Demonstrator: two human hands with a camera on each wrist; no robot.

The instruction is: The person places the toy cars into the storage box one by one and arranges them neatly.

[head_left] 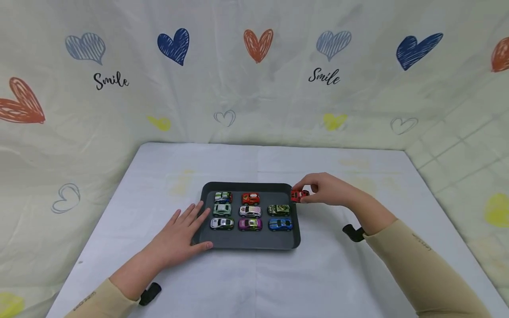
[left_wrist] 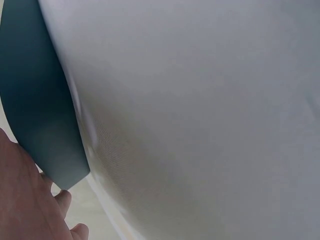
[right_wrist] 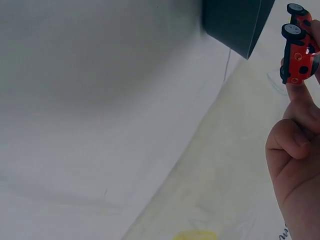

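Observation:
A dark grey tray (head_left: 242, 240) on the table carries several toy cars in rows. Among them are a green camouflage car (head_left: 279, 210), a blue car (head_left: 280, 225), a purple car (head_left: 250, 225) and a red one (head_left: 250, 198) at the back. My right hand (head_left: 328, 189) pinches a red toy car (head_left: 300, 195) between thumb and fingers at the tray's back right corner; black spots and wheels show on this car (right_wrist: 300, 55) in the right wrist view. Fingers spread, my left hand (head_left: 179, 238) rests against the tray's left side, with its thumb by the front left corner.
White cloth covers the table (head_left: 318, 274). Behind it hangs a pale backdrop (head_left: 286, 97) printed with hearts and words. Each wrist wears a black camera, one at the left sleeve (head_left: 150, 293), one at the right sleeve (head_left: 353, 232).

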